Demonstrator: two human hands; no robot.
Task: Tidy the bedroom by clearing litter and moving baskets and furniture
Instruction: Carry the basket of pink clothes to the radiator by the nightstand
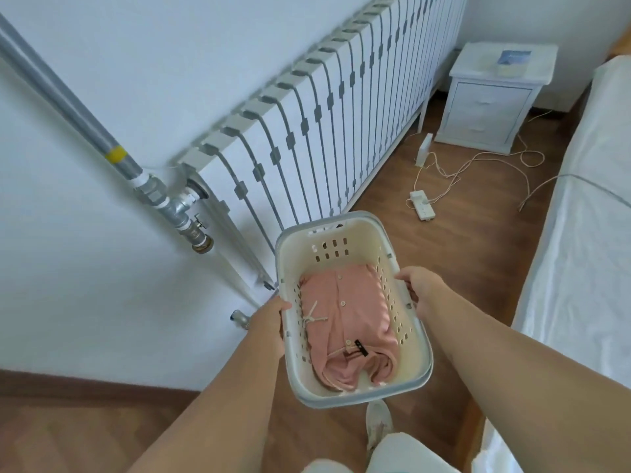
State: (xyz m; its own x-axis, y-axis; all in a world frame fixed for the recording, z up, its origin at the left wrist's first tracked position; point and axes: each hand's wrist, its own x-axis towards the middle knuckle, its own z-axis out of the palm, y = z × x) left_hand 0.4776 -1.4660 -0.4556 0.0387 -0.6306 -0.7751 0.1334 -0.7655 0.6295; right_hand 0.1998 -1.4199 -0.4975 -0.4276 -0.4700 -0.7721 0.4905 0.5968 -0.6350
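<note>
Both hands carry the laundry basket [351, 305] above the wood floor [478, 240], near centre. Left hand [269, 319] grips the left rim, thumb over the edge, fingers hidden outside. Right hand [421, 288] curls round the right rim. Pink garment [348, 322] lies inside. Radiator [324, 131] left, bed [580, 216] cut off right, nightstand [491, 97] far, its top item blurred.

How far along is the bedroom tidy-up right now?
Done: nothing certain, though no litter shows on the floor. In hand: the laundry basket with a pink garment inside, gripped by the left hand and right hand. Left: setting it down; the power strip, cables and nightstand remain.
</note>
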